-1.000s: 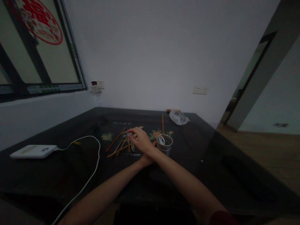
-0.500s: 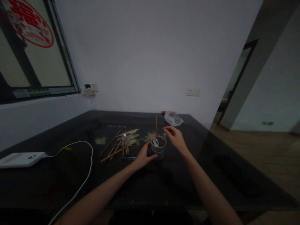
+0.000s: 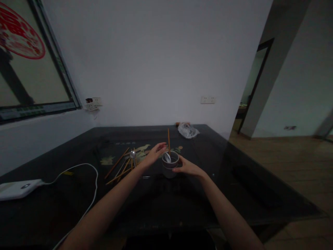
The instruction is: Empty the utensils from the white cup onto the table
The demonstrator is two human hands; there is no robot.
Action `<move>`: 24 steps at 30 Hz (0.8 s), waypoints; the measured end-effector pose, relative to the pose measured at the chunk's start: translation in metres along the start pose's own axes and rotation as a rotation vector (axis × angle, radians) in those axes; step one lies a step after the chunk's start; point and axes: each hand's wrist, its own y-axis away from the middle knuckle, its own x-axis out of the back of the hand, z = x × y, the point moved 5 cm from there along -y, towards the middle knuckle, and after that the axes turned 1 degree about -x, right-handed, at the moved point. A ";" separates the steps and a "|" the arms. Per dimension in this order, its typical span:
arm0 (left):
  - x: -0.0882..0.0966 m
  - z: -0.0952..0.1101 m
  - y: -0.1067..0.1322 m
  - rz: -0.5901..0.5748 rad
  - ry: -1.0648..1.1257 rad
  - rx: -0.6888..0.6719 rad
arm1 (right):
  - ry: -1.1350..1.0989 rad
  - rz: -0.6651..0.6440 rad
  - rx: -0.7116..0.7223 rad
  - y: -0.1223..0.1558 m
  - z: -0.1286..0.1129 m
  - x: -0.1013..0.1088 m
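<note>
A grey cup (image 3: 168,171) stands on the dark table in front of me. Inside it are a wooden chopstick (image 3: 169,139), standing upright, and a spoon (image 3: 167,158) leaning at the left of the rim. My right hand (image 3: 187,166) grips the cup from its right side, thumb across the front. At the cup's upper left, my left hand (image 3: 155,153) has its fingers stretched out beside the chopstick and spoon, holding nothing that I can see. Left of that hand lie several loose chopsticks (image 3: 117,164) and a shiny spoon (image 3: 132,154), partly hidden by my left forearm.
A crumpled clear plastic bag (image 3: 187,130) lies at the table's back edge by the wall. On the left, a white power bank (image 3: 19,189) trails a white cable (image 3: 96,180) toward me. A long dark object (image 3: 256,185) rests at the right side.
My left hand has let go of the cup and risen to its upper left. My right hand has come down from above and taken hold of the cup's right side. The view has shifted slightly.
</note>
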 end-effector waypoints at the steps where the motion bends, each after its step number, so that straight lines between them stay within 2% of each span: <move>1: -0.003 0.000 -0.002 -0.013 0.028 0.024 | 0.010 -0.006 0.005 0.000 0.000 -0.001; 7: -0.019 -0.010 -0.006 -0.202 0.166 0.081 | 0.050 0.022 0.082 -0.002 0.000 -0.008; 11: -0.019 -0.011 -0.004 -0.226 0.177 0.094 | 0.032 0.082 0.104 -0.005 0.008 -0.010; 14: -0.013 0.000 0.000 -0.231 0.051 0.010 | -0.007 0.097 0.093 -0.007 0.014 -0.010; 21: -0.003 0.035 0.004 -0.420 -0.346 -0.136 | 0.009 0.104 0.050 -0.010 0.018 -0.009; 24: 0.001 0.040 0.001 -0.511 -0.469 -0.177 | 0.017 0.104 0.055 -0.010 0.017 -0.009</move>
